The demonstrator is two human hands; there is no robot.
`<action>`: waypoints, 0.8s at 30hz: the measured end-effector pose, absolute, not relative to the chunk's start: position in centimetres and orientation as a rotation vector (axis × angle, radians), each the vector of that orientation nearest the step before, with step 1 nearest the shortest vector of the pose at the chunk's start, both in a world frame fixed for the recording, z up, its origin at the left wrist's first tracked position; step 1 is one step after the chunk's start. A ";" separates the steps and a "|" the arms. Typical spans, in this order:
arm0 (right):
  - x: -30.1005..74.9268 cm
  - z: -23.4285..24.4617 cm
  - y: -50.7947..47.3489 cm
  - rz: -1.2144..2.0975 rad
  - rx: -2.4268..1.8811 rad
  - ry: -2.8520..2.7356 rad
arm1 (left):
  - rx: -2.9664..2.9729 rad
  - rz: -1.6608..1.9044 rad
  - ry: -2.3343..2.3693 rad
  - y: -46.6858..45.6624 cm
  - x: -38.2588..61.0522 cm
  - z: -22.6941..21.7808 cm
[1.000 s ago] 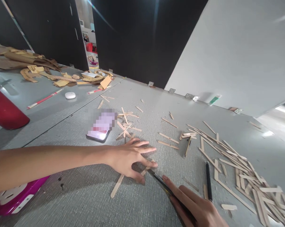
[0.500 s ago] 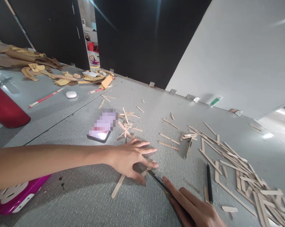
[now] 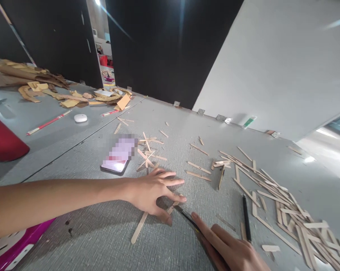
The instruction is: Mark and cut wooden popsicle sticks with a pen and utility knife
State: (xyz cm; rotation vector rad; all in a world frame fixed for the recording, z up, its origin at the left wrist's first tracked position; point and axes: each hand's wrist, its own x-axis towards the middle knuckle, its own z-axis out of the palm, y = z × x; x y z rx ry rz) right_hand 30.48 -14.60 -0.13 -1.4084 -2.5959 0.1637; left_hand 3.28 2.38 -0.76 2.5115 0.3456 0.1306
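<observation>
My left hand lies palm down on the grey table, fingers spread. Its index finger and thumb press on a short wooden craft stick. A longer craft stick pokes out from beneath the same hand. My right hand is wrapped round a craft knife. The blade tip touches or nearly touches the short stick, just below my left index fingertip; exact contact cannot be made out. Beyond my left hand stand small crossed-stick shapes.
A phone lies beyond my left forearm. Loose craft sticks are heaped at right, near a black pen. A purple case, red cylinder, white earbud case and torn cardboard are at left.
The whole view has shifted slightly. Both hands keep nearly the same pose, with the knife still at the short stick.
</observation>
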 end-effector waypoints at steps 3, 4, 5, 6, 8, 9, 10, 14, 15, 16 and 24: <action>30.0 0.8 -14.9 0.081 -1.417 -2.705 | 2.491 0.091 0.360 2.3 3.3 -0.4; 29.9 1.2 -15.1 0.060 -1.424 -2.726 | 2.486 0.077 0.367 2.3 3.3 -0.4; 29.8 1.5 -15.3 0.045 -1.424 -2.739 | 2.483 0.061 0.374 2.3 3.3 -0.4; 29.8 1.7 -15.5 0.033 -1.422 -2.740 | 2.480 0.047 0.383 2.3 3.3 -0.3; 30.0 1.8 -15.9 0.013 -1.418 -2.729 | 2.473 0.024 0.397 2.3 3.4 -0.4; 30.3 1.6 -16.0 0.002 -1.414 -2.720 | 2.469 0.019 0.401 2.3 3.4 -0.4; 30.6 1.4 -16.2 -0.004 -1.404 -2.712 | 2.467 0.014 0.401 2.3 3.3 -0.4; 31.4 -0.3 -15.9 0.046 -1.423 -2.573 | 2.501 0.057 0.384 2.3 3.3 -0.5; 31.4 -0.7 -15.7 0.062 -1.427 -2.502 | 2.511 0.083 0.377 2.3 3.2 -0.5; 31.3 -1.1 -15.5 0.080 -1.425 -2.422 | 2.519 0.106 0.370 2.3 3.2 -0.6; 31.0 -0.8 -15.0 0.082 -1.512 -1.883 | 2.506 0.255 0.355 2.6 3.3 -1.1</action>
